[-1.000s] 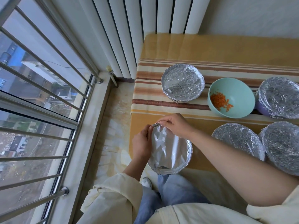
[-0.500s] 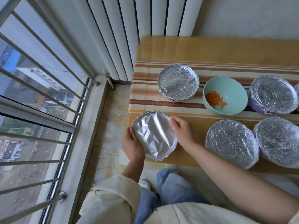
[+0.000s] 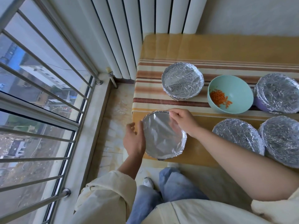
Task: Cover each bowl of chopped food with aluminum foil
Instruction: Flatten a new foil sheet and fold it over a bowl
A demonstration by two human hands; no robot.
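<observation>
Pinching the foil at the far rim: right hand [image 3: 182, 122], on foil-covered bowl [image 3: 163, 136] at the near-left worktop [image 3: 178, 46] corner. Left hand [image 3: 134, 140]: fingers relaxed, beside the bowl's left rim. Teal bowl [image 3: 234, 88], uncovered, farther right.

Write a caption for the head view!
Right hand pinches the rim of a foiled bowl, left hand beside it; teal bowl of carrot sits uncovered.

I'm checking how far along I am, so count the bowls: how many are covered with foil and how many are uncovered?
Foil-covered bowls: 5, counting the foil-covered bowl whose rim the right hand pinches
Uncovered teal bowl with chopped carrot: 1
Total: 6 bowls
</observation>
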